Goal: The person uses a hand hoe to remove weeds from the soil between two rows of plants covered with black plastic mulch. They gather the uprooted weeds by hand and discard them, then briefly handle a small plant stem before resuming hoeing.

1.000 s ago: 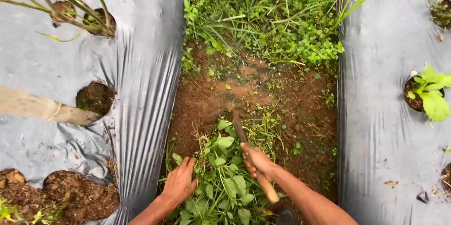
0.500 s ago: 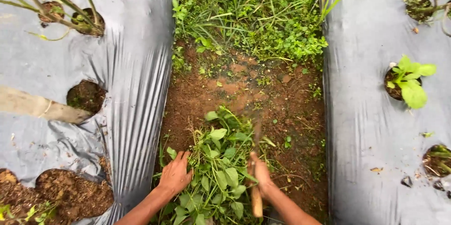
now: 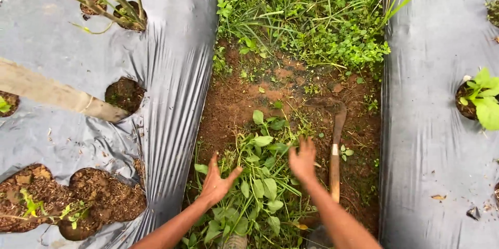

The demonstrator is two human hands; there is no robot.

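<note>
You have no packages, labels, signs or screens anywhere around the strip of reddish-brown bare soil (image 3: 244,103) in front of you. Nothing printed or wrapped lies on it, to either side of it, or beyond it.

I see bare reddish soil furrow (image 3: 234,103) between two grey plastic mulch sheets (image 3: 171,98). Pile of pulled green weeds (image 3: 260,186) lies on soil; wooden-handled hoe (image 3: 335,160) lies just right of pile. Uncut weeds (image 3: 306,15) cover far end.
</note>
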